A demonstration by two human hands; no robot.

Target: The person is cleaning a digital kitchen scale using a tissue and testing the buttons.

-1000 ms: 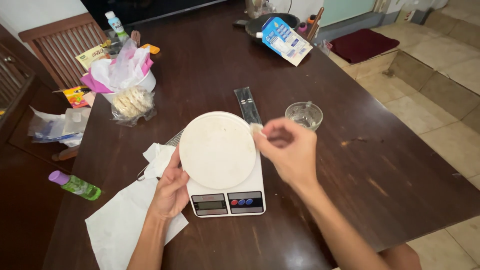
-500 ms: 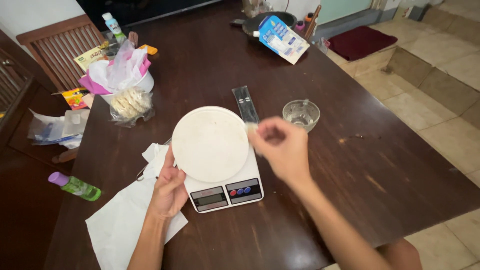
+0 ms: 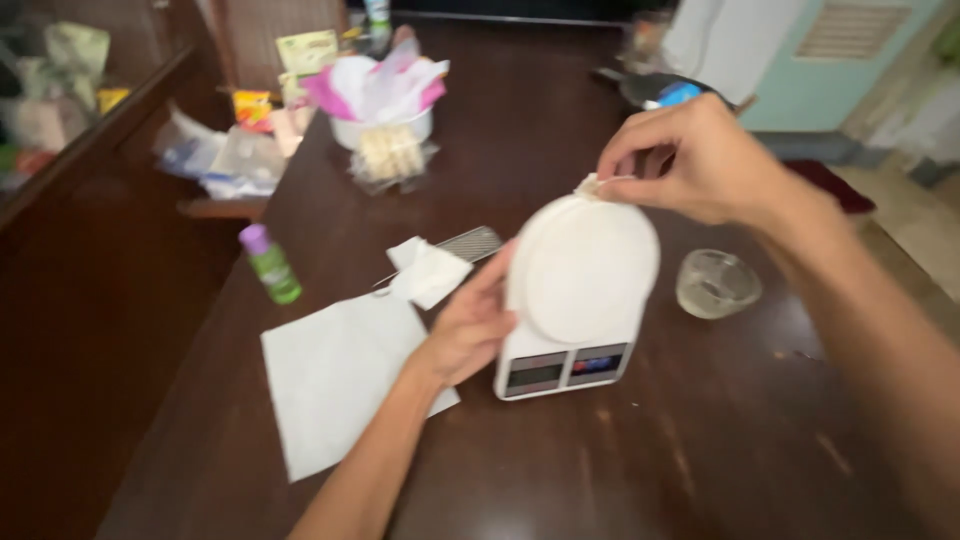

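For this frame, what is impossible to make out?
- Scale display: motion blur in the head view; reading illegible.
- Small pale wad at the right hand fingertips: blurred, kind unclear.
- Left hand fingertips: hidden behind the scale's platter.
- Glass bowl: contents blurred.
- Far clutter around the white bowl: blurred.

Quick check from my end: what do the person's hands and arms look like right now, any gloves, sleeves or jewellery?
Both are bare. The left hand and its forearm show no glove, sleeve, watch or ring. The right hand is likewise ungloved, with a bare wrist and forearm running to the frame's lower right edge. No sleeve cuff shows on either arm. The picture is motion-blurred, so small details such as thin rings cannot be ruled out.
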